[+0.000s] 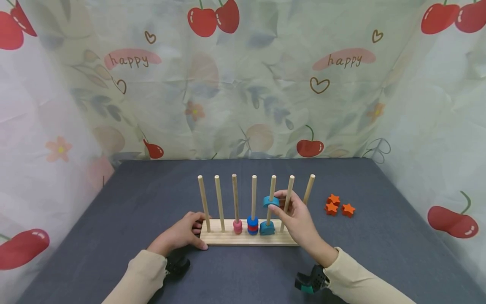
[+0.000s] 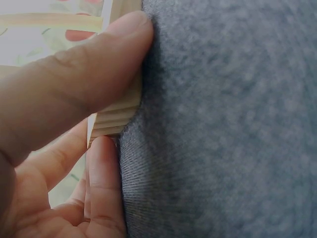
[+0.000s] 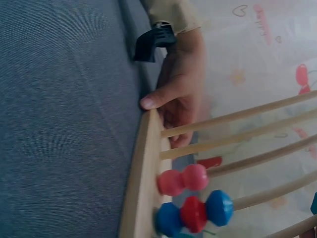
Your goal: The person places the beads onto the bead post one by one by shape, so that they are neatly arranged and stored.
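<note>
My left hand (image 1: 186,231) grips the left end of a wooden peg board (image 1: 243,240), its thumb on the front edge. In the left wrist view the thumb lies across the board's end (image 2: 116,116), with fingertips beneath it. With thumb and fingers my right hand (image 1: 301,221) pinches a teal bead (image 1: 271,202) halfway up the fifth peg from the left. Below it, a matching teal bead (image 1: 267,229) sits at that peg's foot. Pink beads (image 1: 237,227) are stacked on the third peg. The fourth carries blue beads (image 3: 219,208) with a red bead (image 3: 193,214) between them.
Three orange star beads (image 1: 331,208) lie on the dark grey tablecloth (image 1: 243,274), right of the board. The first two pegs (image 1: 219,202) at the left are bare. A printed cloth (image 1: 243,84) hangs behind and at both sides.
</note>
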